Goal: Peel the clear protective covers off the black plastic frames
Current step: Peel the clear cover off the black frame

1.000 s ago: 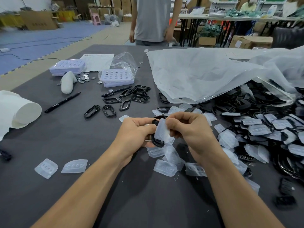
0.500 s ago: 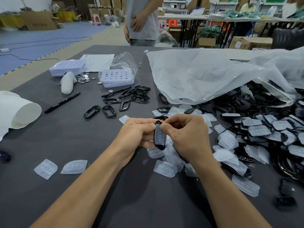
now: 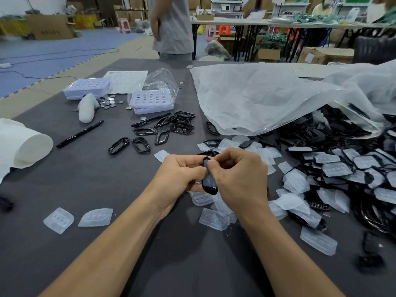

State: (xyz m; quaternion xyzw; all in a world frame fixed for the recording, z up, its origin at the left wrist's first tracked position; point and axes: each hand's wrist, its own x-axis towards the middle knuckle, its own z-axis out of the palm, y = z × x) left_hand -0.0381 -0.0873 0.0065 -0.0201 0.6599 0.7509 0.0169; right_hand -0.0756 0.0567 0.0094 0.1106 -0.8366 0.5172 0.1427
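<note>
A black plastic frame [image 3: 209,188] with a clear cover on it stands on edge between my hands, just above the table. My left hand [image 3: 179,175] grips its left side. My right hand [image 3: 237,179] pinches the cover near the frame's top; its fingers hide most of the cover. Several bare black frames [image 3: 162,130] lie spread out further back on the table. Loose clear covers [image 3: 214,219] lie under my hands, and two more clear covers [image 3: 95,217] lie to the left.
At the right sits a heap of covered frames [image 3: 342,168], spilling from a big clear bag [image 3: 267,97]. Two lilac trays [image 3: 153,99], coins, a black pen [image 3: 80,133] and a white roll [image 3: 23,144] lie at the left. A person [image 3: 171,26] stands beyond the table's far edge.
A second ago my right hand held a cover lifted off a frame; that cover is gone from my hands. Now both hands hold a covered frame, closer together.
</note>
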